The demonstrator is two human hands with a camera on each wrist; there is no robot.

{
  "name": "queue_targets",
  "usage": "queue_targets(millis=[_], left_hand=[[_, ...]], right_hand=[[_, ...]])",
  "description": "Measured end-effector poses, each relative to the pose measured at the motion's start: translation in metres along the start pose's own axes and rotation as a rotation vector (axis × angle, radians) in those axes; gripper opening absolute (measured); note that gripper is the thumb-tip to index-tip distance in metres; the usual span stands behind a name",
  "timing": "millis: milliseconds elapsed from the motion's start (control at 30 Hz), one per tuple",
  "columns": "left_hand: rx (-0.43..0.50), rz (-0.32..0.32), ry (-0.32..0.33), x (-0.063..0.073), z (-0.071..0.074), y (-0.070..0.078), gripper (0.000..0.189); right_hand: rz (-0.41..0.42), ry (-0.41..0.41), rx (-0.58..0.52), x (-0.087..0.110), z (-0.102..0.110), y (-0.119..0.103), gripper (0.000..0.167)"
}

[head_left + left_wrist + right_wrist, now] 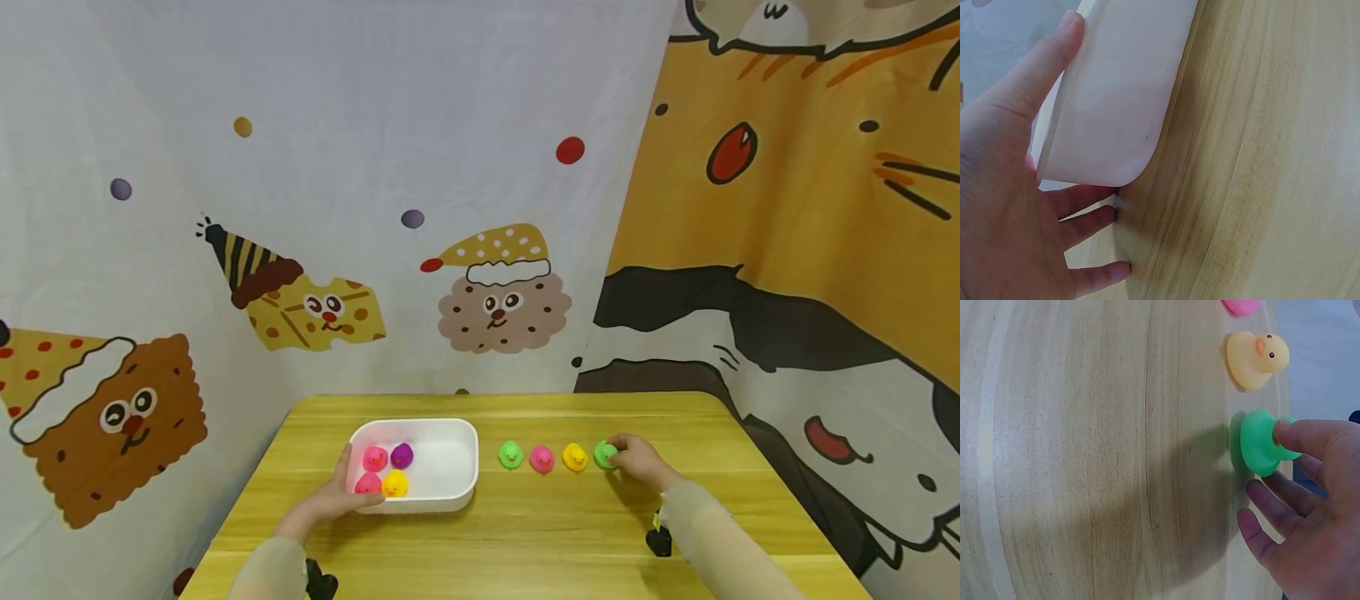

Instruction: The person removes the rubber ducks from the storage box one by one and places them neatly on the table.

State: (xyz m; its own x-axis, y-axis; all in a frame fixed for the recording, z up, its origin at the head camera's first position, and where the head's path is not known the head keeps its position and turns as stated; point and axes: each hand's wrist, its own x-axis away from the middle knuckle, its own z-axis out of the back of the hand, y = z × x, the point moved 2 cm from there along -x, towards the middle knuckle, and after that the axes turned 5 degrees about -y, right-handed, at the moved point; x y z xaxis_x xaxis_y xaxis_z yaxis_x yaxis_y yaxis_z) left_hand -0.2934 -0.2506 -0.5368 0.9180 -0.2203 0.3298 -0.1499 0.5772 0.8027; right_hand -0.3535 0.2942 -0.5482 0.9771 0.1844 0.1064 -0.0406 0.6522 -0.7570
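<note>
Four ducks (pixel 542 459), two green, one pink, one yellow, line up near the far edge of the tabletop (pixel 555 542) in the head view, wood stretching on toward the right edge. The right hand (pixel 642 460) pinches the rightmost green duck (pixel 604 455); the left hand (pixel 333 500) grips the left end of the white container (pixel 442 505), where four more sit: two pink, one purple, one yellow. Left wrist view: the container's wall hides most contents. Right wrist view: the thumb covers part of the green head; the pink duck (pixel 1243 305) is cut off.
</note>
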Motion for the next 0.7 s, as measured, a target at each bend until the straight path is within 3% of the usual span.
queue_targets(millis=[367, 700], left_hand=[[0.003, -0.02, 0.012, -0.008, 0.001, -0.012, 0.128], [0.01, 0.0, 0.013, -0.002, -0.001, -0.001, 0.124]], right_hand=[[-0.013, 0.001, -0.02, -0.001, -0.001, 0.001, 0.034], [-0.03, -0.001, -0.014, -0.002, -0.003, 0.005, 0.034]])
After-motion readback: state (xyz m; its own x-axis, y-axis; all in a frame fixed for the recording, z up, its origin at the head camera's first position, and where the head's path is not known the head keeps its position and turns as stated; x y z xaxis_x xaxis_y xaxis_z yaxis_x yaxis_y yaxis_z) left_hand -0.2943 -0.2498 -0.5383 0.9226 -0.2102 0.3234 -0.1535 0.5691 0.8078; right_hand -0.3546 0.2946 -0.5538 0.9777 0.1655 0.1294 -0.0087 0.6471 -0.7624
